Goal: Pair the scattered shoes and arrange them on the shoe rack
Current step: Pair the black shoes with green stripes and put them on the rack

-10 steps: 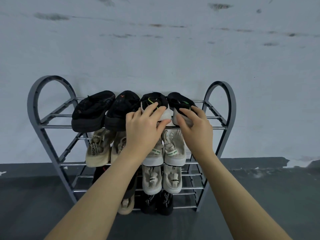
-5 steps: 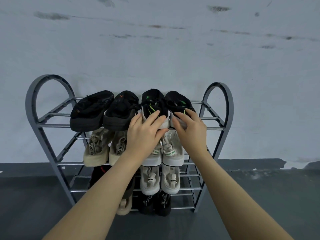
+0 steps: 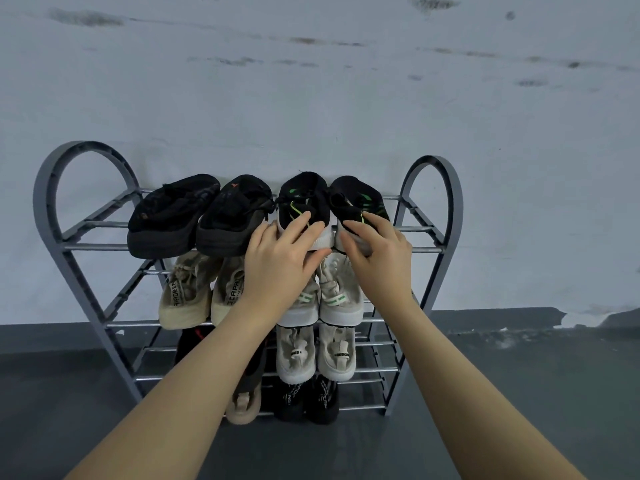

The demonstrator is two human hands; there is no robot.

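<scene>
A grey metal shoe rack stands against the wall. On its top shelf, at the right, sit two black sneakers with green marks and white soles, toes toward me. My left hand grips the toe of the left black-and-green sneaker, fingers over the top and thumb at the sole's front. My right hand curls over the toe of the right black-and-green sneaker. The two sneakers touch side by side. A pair of black shoes fills the top shelf's left half.
Lower shelves hold a beige pair, a white pair, another pale pair and a black pair; my left forearm hides part of more shoes at lower left. A white scuffed wall stands behind; dark grey floor lies around.
Both black-and-green sneakers have slid farther back on the top shelf and now sit level side by side. My hands stay on their toes.
</scene>
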